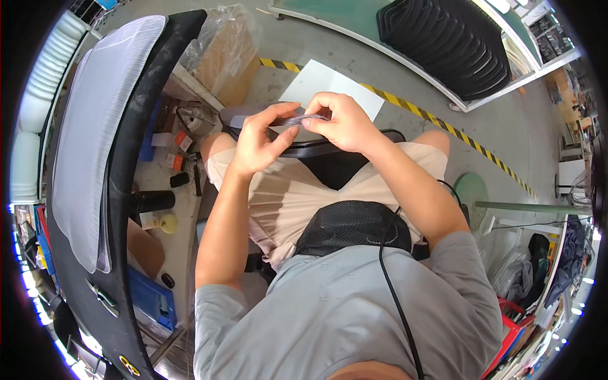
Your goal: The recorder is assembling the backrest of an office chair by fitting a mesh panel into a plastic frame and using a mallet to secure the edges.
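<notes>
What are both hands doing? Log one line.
right hand: pinches gray strand bundle | left hand: at its other end, grip unclear

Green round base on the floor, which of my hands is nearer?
Right. Your right hand is to the left of the green round base; your left hand is farther left.

You have room to swing your right fingers [325, 101] outward over the floor [506, 126], as far as the green pole [532, 206]; leftward, the black counter [120, 240] with its translucent sheets [104, 120] bars your left fingers [276, 110], and a curved black rim [303, 151] blocks below
</notes>
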`<control>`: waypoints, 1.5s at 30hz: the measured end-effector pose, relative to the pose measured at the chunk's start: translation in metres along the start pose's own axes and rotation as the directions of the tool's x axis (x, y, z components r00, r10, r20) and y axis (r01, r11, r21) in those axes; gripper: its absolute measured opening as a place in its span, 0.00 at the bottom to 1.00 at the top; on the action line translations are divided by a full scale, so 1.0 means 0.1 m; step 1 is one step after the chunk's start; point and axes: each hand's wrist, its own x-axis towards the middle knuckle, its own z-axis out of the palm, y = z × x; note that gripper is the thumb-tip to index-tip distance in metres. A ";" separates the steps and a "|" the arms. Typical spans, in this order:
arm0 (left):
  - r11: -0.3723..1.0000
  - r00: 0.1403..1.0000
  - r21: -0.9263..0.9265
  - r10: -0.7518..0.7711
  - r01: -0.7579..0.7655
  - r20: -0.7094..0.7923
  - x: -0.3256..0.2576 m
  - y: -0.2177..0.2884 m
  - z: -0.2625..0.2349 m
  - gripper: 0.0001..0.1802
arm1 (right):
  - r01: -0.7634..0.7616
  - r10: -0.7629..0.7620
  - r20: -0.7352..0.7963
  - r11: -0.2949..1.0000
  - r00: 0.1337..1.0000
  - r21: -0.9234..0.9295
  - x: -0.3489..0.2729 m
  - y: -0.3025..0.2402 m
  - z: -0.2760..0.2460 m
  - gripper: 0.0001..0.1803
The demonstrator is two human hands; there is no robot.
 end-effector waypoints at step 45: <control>0.949 0.952 -0.146 -0.294 0.280 -0.081 0.01 -0.12 0.18 0.17 | -0.055 -0.145 -0.469 0.920 0.871 -0.387 -0.02 -0.11 0.55 0.17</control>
